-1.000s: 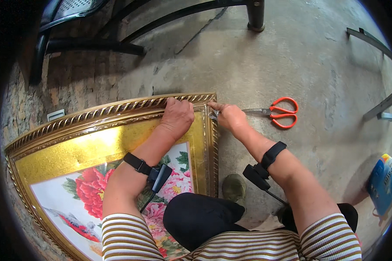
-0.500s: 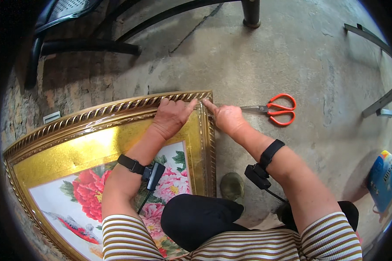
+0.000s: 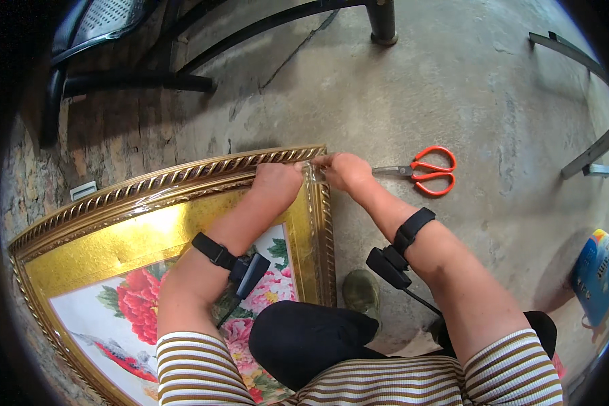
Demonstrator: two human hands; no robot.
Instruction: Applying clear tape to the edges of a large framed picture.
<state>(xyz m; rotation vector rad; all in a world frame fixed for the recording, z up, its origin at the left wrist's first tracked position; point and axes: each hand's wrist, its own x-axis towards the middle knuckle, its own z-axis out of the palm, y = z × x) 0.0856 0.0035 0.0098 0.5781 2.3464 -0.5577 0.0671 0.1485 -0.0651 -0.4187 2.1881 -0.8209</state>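
Note:
A large gilt picture frame (image 3: pixel 183 177) with a rope-patterned edge lies at the left around a flower painting (image 3: pixel 139 308). Glossy clear plastic film (image 3: pixel 310 177) covers its upper right corner. My left hand (image 3: pixel 277 184) is closed at that corner, its fingertips pinched on the film. From the other side my right hand (image 3: pixel 348 171) comes in, with thumb and fingers drawn together on the film close to the left fingertips. The fingertips are partly hidden. Just right of my right hand lie red-handled scissors (image 3: pixel 432 172), their blade tips hidden behind it.
A black metal chair (image 3: pixel 135 80) stands at the far left, and a dark leg (image 3: pixel 381 24) rests on the floor at the top. Grey metal legs (image 3: pixel 595 149) are at the right. A blue package (image 3: pixel 599 277) sits at the lower right. My shoe (image 3: pixel 361 294) is beside the frame.
Both hands have curled in at the frame's corner; the outstretched fingers have drawn into pinches. The left wrist has turned and shifted slightly right. The scissors have not moved on the floor.

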